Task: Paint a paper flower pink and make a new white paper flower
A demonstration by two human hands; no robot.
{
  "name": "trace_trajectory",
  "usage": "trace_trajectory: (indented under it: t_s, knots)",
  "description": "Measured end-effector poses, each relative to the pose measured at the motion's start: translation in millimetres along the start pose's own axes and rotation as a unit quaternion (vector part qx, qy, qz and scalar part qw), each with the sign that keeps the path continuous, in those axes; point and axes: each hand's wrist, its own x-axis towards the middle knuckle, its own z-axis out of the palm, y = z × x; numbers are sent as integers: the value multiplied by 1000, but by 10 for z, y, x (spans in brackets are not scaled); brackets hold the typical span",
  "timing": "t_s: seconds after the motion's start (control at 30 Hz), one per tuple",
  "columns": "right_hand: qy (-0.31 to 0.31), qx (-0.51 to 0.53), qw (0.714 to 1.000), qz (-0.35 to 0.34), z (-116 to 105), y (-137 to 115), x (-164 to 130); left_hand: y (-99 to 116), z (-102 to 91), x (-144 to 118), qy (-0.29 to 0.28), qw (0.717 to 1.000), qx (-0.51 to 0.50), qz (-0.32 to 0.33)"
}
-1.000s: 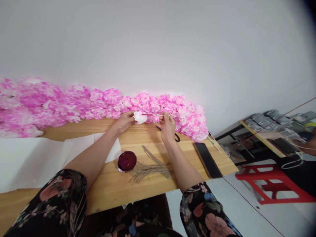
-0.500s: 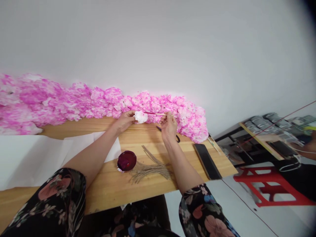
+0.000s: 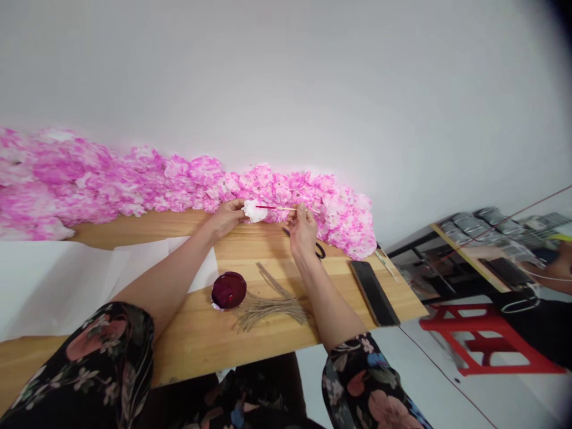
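Between the fingertips of my left hand (image 3: 229, 215) is a white paper flower (image 3: 254, 212), held above the far part of the table. My right hand (image 3: 302, 225) pinches a thin stick (image 3: 283, 208), pale near the fingers and dark red toward its other end. That red end lies across the white petals. Below the hands a small bowl of dark red liquid (image 3: 229, 290) stands on the table, beside a bundle of thin brown twigs (image 3: 277, 305). Behind the hands runs a long heap of pink and white flowers (image 3: 179, 179).
White paper sheets (image 3: 58, 286) cover the table's left. Scissors (image 3: 320, 250) lie partly hidden behind my right wrist. A phone (image 3: 374, 292) with a cable sits near the right edge. A red stool (image 3: 487, 342) and another person's hand (image 3: 554, 271) are at far right.
The stick in my right hand has moved left, so its red end now reaches over the white flower. My left hand stays nearly in place.
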Motion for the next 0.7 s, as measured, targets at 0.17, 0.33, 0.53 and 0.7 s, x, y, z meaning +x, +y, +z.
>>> trace_trajectory:
  t_s: [0.17, 0.33, 0.53, 0.7]
  knots:
    - [1, -4, 1000, 6, -4, 16, 4, -4, -15, 1, -10, 1000, -2, 1]
    - [-2, -18, 1000, -1, -15, 42, -6, -29, -44, 15, -15, 1000, -2, 4]
    - [4, -2, 1000, -28, -9, -24, 0, -57, -64, 36, -12, 1000, -21, 10]
    - [-21, 3, 996, -83, -7, -126, 13, -50, -72, 58, 16, 998, -62, 28]
